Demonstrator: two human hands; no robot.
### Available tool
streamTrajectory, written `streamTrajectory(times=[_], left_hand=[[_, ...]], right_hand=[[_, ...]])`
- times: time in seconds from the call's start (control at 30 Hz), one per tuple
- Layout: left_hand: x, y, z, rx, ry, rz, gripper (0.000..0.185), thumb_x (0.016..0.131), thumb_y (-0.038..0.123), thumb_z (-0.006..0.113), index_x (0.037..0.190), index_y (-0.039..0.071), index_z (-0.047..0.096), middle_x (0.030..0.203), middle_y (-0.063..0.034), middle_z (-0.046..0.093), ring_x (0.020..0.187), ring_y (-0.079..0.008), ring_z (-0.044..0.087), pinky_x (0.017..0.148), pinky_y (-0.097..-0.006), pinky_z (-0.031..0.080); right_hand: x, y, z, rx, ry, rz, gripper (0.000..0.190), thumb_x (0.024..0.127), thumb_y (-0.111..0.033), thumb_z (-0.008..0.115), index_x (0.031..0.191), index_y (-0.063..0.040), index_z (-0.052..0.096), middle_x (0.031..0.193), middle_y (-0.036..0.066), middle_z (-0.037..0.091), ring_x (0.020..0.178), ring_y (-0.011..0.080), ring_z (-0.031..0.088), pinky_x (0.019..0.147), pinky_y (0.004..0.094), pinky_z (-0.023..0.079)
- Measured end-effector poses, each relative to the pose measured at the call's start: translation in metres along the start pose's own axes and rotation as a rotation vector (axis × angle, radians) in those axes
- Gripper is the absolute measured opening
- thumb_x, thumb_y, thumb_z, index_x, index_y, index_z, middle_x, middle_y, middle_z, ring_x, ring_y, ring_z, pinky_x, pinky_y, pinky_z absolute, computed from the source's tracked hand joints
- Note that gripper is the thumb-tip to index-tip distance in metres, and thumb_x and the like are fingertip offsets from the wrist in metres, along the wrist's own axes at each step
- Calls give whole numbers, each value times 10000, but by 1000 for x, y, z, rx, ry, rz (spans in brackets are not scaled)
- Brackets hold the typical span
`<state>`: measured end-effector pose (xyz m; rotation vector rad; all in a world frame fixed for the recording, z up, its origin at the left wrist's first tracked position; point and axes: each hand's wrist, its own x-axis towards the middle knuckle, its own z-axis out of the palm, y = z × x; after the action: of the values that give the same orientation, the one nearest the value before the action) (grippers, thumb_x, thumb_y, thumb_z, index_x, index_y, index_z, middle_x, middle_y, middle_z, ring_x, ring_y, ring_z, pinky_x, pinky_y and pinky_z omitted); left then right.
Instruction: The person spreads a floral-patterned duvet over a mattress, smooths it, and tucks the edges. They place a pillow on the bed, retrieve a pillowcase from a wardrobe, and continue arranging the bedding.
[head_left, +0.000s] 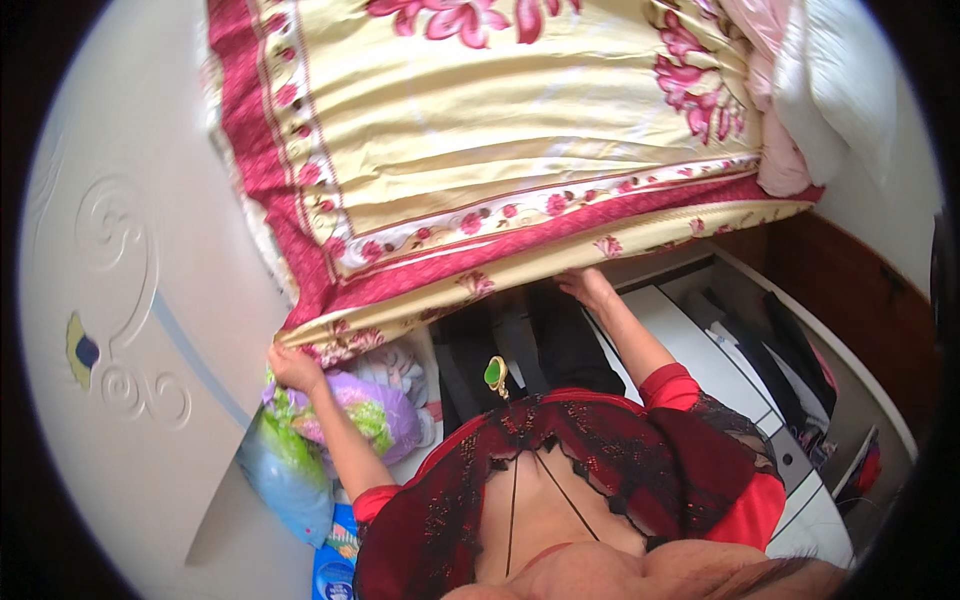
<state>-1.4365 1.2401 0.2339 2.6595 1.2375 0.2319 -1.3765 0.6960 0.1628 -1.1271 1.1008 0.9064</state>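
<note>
A cream bed sheet (465, 150) with a magenta border and pink flower print is spread over a bed. At its near left corner my left hand (296, 367) grips the hanging hem. My right hand (586, 288) is farther along the same near edge, its fingers at the lower hem and partly hidden by the cloth. Between the two hands the sheet's edge runs in a slanting line, and low folds cross its top. Just below my left hand is a purple and green plastic bag (375, 412).
A white headboard-like panel (112, 225) with scroll relief stands on the left. Light blue (289, 480) and bright blue packages (334, 555) sit low left. White bedding (840, 82) lies at upper right. On the right is an open compartment holding dark clothes (780, 360).
</note>
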Motion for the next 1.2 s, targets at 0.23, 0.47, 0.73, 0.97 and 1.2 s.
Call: streamTrajectory(times=[0.23, 0.47, 0.73, 0.97, 1.2], left_hand=[[19, -14, 7, 294, -182, 139, 281, 939, 215, 454, 887, -20, 598, 801, -243, 607, 746, -436, 573, 685, -498, 446], [52, -19, 12, 186, -463, 167, 420, 886, 297, 419, 865, -67, 629, 812, -292, 622, 749, -456, 590, 691, -498, 449], [47, 13, -20, 495, -422, 326, 295, 887, 194, 493, 879, -64, 636, 816, -272, 633, 762, -438, 611, 689, -513, 462], [12, 18, -10, 770, -401, 413, 250, 887, 199, 508, 857, -19, 627, 799, -235, 646, 744, -410, 633, 661, -510, 486], [4, 31, -11, 842, -425, 312, 205, 879, 215, 526, 879, 26, 607, 815, -212, 656, 760, -388, 645, 665, -510, 500]], right_hand=[[62, -13, -108, 658, 437, -303, 522, 932, -377, 481, 1314, -26, 426, 1250, 116, 532, 1115, 257, 539, 947, 412, 456], [79, -7, -127, 446, 867, -307, 593, 864, -352, 616, 1235, 96, 496, 1225, 233, 552, 1141, 299, 531, 948, 365, 408], [56, 116, -146, -69, 1150, -186, 257, 877, -237, 578, 860, 4, 665, 836, 146, 660, 787, 217, 608, 733, 350, 468], [75, 158, -168, -12, 1143, 183, 282, 758, -230, 614, 907, 7, 651, 931, 224, 655, 932, 369, 627, 817, 418, 499], [114, 127, -151, 184, 1072, 266, 338, 770, -177, 640, 1016, 53, 615, 1012, 243, 642, 971, 362, 626, 825, 424, 495]])
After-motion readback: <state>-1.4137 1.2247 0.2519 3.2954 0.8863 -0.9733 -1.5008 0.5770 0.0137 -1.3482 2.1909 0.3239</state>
